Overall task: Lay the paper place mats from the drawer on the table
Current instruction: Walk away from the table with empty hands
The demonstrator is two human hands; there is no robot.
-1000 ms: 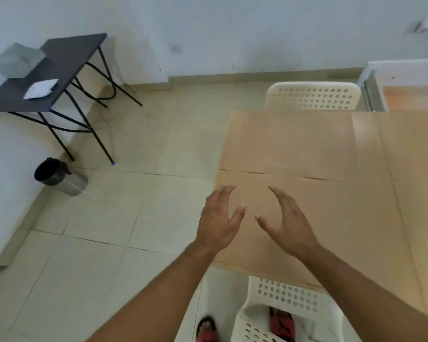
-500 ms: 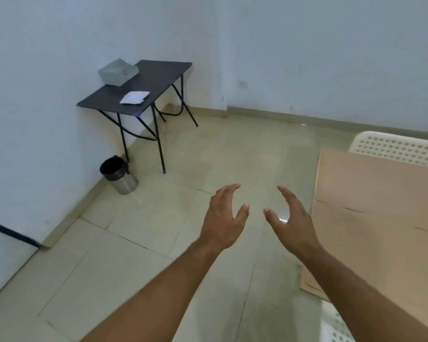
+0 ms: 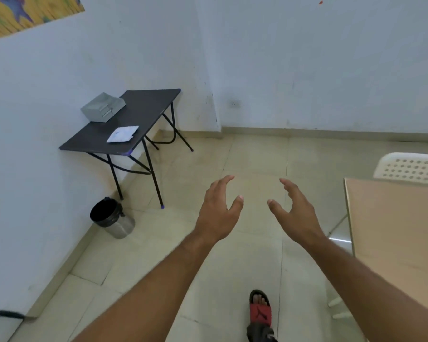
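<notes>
Beige floor tiles (image 3: 255, 156) lie below the left hand (image 3: 218, 211) and right hand (image 3: 294, 213), both spread wide, fingers loosely curved, holding nothing. Right: the tan table (image 3: 393, 230). Far left: the grey drawer (image 3: 103, 107) on a black side table (image 3: 146, 109), near a white packet (image 3: 122, 134).

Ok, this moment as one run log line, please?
left-hand grip open, empty | right-hand grip open, empty | grey box, white packet on black folding table

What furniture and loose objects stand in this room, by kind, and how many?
Tables: 2, a black table and a tan-topped table
Chairs: 1, a white chair
Bins: 1, a metal bin
Items on the black table: 2, a grey box and a white packet
Total: 6
</notes>
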